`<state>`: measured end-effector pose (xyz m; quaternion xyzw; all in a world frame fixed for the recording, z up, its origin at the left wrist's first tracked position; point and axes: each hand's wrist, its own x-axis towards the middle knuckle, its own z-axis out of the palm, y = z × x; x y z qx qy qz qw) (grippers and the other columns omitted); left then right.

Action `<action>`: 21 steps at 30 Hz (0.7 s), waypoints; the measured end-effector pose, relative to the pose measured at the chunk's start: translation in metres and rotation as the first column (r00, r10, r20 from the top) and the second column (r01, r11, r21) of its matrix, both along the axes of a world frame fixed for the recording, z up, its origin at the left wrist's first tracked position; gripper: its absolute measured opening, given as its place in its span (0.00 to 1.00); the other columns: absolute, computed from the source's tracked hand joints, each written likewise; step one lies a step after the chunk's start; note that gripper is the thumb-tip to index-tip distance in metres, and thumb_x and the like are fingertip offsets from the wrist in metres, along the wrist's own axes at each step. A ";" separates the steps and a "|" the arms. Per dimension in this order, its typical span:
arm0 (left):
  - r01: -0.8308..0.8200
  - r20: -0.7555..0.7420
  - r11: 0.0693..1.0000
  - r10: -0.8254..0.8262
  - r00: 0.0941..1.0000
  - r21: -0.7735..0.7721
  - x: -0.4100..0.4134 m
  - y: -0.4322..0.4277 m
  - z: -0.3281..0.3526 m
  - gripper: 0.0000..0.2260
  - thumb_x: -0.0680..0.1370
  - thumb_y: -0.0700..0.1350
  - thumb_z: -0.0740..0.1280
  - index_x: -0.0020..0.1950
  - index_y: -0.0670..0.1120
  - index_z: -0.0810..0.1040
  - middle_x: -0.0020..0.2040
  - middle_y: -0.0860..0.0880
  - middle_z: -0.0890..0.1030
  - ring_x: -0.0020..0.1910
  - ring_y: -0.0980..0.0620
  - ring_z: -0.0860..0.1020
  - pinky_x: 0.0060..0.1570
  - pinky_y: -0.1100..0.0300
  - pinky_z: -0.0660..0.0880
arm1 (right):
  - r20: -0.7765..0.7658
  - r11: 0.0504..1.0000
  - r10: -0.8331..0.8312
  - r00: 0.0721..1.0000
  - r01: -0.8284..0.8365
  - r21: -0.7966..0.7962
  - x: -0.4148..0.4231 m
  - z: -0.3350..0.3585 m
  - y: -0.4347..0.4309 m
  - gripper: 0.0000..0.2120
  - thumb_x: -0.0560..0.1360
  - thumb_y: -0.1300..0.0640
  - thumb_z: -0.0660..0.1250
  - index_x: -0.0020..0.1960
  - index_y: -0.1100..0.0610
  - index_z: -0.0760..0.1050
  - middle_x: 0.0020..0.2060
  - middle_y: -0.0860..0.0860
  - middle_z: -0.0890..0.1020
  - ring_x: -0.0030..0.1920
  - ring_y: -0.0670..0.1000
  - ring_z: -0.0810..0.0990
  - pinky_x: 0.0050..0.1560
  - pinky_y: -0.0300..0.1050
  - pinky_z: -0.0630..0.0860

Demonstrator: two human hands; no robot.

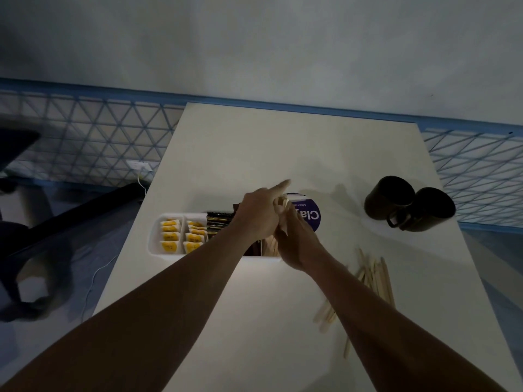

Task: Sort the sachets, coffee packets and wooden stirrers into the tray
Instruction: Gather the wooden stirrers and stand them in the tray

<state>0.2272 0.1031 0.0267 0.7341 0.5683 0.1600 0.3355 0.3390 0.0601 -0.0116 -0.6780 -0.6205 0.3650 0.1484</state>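
Left hand: My left hand (260, 215) is curled round the held stirrers (282, 204). Only its index finger sticks out straight, toward the far edge of the table (283, 142).
Right hand: My right hand (297, 246) meets the left from the near side. Its fingers look wrapped round the same bunch, though the fingertips are hidden.
Held stirrers: A small bunch stands nearly upright between my two hands, over the right end of the tray (154, 239), with the tips showing above my knuckles.
Tray, right end: A few pale sticks (272, 246) already seem to lie in the compartment below my hands. My arms cover most of it.
Tray, middle: The dark coffee packets (219, 222) stand packed in their section, just left of my left wrist.
Tray, left end: The yellow sachets (182, 236) sit in two neat rows in the two leftmost compartments.
Left to do: The loose stirrers (376, 278) are scattered on the table to the right of my right forearm, well apart from the tray.
Progress: I judge sachets and coffee done and stirrers partly done. This bunch goes in, then the scattered ones.
Beyond the tray: A purple round lid (312, 217) sits just behind my hands. Two dark mugs (407, 203) stand touching, far right.
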 end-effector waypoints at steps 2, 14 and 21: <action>0.023 -0.004 0.999 -0.023 1.000 -0.029 -0.001 0.000 0.001 0.21 0.82 0.40 0.62 0.75 0.53 0.68 0.65 0.43 0.78 0.60 0.47 0.78 0.52 0.63 0.77 | -0.025 1.000 -0.005 1.000 0.004 -0.030 0.001 -0.002 0.002 0.28 0.83 0.53 0.60 0.79 0.53 0.53 0.74 0.53 0.69 0.74 0.56 0.68 0.71 0.55 0.66; -0.062 0.013 0.997 0.062 0.998 -0.045 0.003 0.000 0.003 0.20 0.81 0.50 0.65 0.73 0.48 0.71 0.64 0.44 0.79 0.62 0.48 0.77 0.53 0.65 0.68 | 0.001 0.998 0.038 0.999 -0.038 -0.046 0.000 -0.006 0.002 0.29 0.82 0.60 0.59 0.79 0.54 0.52 0.75 0.54 0.66 0.75 0.58 0.65 0.74 0.60 0.63; -0.158 0.097 0.985 0.151 0.984 0.064 0.001 -0.005 -0.004 0.15 0.81 0.45 0.65 0.67 0.46 0.77 0.59 0.44 0.82 0.58 0.49 0.80 0.52 0.68 0.71 | 0.021 0.996 0.069 0.997 -0.070 0.061 0.003 -0.003 0.003 0.33 0.81 0.64 0.60 0.80 0.51 0.50 0.76 0.52 0.66 0.76 0.56 0.64 0.74 0.60 0.62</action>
